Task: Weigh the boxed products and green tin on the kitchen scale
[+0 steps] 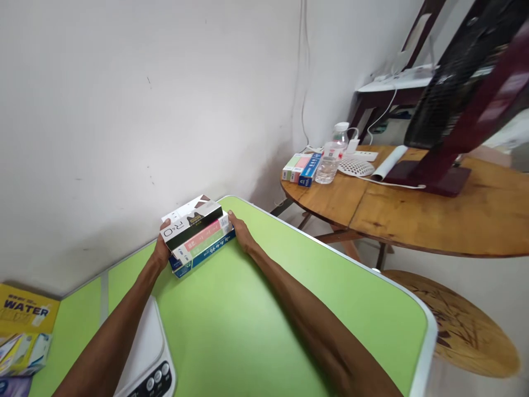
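Note:
A stack of several small boxes (200, 238) sits near the far edge of the green table (256, 320), close to the wall. The top box is white and black with "R&O" on its end; pink, green and blue boxes lie under it. My left hand (161, 248) grips the stack's left end, fingers wrapped round it. My right hand (242, 234) presses against the stack's right end, fingers together. Both arms stretch forward across the table.
A white appliance with buttons (151, 364) lies under my left arm. A yellow "WATER" packet (25, 311) and leaflets sit at far left. The round wooden table (433, 209) holds three more boxes (301, 168), a water bottle (332, 154), cables and a dark fan. A low wooden stool (458, 325) stands below.

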A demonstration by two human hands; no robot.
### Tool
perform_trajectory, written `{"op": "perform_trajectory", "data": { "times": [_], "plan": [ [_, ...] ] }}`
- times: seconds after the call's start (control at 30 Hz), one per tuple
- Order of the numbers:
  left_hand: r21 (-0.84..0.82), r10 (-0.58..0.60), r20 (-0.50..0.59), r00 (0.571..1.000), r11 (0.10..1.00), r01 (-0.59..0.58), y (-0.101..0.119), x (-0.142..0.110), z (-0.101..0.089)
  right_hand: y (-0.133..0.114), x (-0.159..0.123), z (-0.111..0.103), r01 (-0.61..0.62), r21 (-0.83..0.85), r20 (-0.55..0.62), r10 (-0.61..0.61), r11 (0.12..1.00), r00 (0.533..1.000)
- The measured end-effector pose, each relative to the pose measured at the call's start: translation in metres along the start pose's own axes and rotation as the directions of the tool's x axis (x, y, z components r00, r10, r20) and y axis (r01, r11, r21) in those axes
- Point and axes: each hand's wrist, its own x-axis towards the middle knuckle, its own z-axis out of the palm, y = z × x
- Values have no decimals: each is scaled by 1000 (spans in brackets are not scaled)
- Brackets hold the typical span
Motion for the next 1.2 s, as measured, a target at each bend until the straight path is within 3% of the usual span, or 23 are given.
{"op": "perform_trajectory", "data": {
  "times": [0.23,0.33,0.43,0.5,0.57,0.63,0.73,0.83,0.93,1.07,1.2],
  "plan": [
    [-21,-63,108,992,998,66,-8,-53,22,-15,-68,-30,25,107,28,-28,994,999],
    [3,-48,128,991,999,48,-4,-63,26,-28,-88,-41,41,100,-67,-34,994,997],
    [125,2,-48,999,992,4,7,-73,25,-49,-100,-43,126,-54,-208,-135,991,969],
    [226,60,-240,969,974,-5,13,-87,24,-64,-105,-37,214,-175,-192,-247,961,950],
    [306,147,-353,924,952,-35,11,-109,26,-75,-109,-26,274,-261,-149,-319,926,936],
    [400,261,-325,909,909,-118,2,-134,34,-82,-113,-13,287,-323,-131,-343,902,930],
    [556,377,-179,909,801,-223,-16,-167,54,-82,-120,1,253,-373,-152,-328,893,932],
    [618,334,-152,930,767,-174,-22,-183,75,-79,-128,2,201,-359,-199,-285,911,938],
    [597,309,-153,938,786,-162,-8,-193,82,-84,-139,-1,190,-336,-226,-274,923,935],
    [578,415,-127,901,769,-273,20,-226,59,-104,-168,19,255,-334,-190,-330,907,925],
    [603,463,-225,857,757,-251,26,-278,5,-110,-209,67,329,-261,-28,-348,907,937]
  ]
}}
